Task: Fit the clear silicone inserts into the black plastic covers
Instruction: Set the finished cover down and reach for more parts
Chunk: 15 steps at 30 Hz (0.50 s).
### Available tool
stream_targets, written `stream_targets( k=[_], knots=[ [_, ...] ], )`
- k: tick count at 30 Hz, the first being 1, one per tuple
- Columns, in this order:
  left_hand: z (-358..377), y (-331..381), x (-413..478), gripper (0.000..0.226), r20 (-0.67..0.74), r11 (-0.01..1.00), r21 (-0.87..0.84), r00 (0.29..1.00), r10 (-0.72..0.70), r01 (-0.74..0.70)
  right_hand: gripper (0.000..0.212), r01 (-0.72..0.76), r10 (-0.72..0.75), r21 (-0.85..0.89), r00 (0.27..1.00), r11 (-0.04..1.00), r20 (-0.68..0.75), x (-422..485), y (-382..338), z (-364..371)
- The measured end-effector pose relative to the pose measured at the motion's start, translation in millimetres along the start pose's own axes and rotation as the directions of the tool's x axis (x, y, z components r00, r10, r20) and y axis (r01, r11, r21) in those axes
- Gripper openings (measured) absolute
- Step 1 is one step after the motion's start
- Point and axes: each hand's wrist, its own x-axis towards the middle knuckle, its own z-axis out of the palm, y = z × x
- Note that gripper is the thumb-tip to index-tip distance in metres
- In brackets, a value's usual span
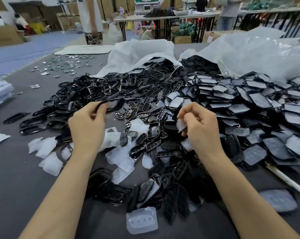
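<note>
Pick-up done, mating not yet begun. Left hand point(87, 125) raised, fingers curled round one black cover point(112, 105); the cover is blurred, its long axis running crosswise, free end pointing toward the right hand. Right hand point(200, 125) pinches one clear silicone insert point(181, 125) between thumb and fingertips; the insert hangs from the pinch, long axis roughly up-and-down, lower end toward the bench point(16, 178). The two parts are apart, with a gap between the hands. Which face of either is up: cannot tell. Next move, by my reading: bring the hands together, turn the insert flat, line its long axis with the cover's, press in. Heap of bare covers point(128, 87) beyond the hands; fitted covers point(252, 104) beyond and outboard of the right hand; loose inserts point(47, 152) just outboard of the left wrist.
</note>
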Motion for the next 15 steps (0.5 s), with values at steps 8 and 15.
stream_targets(
  k=[8, 15],
  knots=[
    [25, 43, -39, 0.005, 0.456, 0.837, -0.467, 0.889, -0.048, 0.285, 0.024, -0.280, 0.199, 0.234, 0.927, 0.931, 0.317, -5, -5, 5],
    [12, 27, -26, 0.052, 0.305, 0.987, 0.160, 0.952, -0.022, -0.028, 0.035, -0.202, 0.170, 0.161, 0.967, 0.966, 0.190, 1, 1, 0]
  ],
)
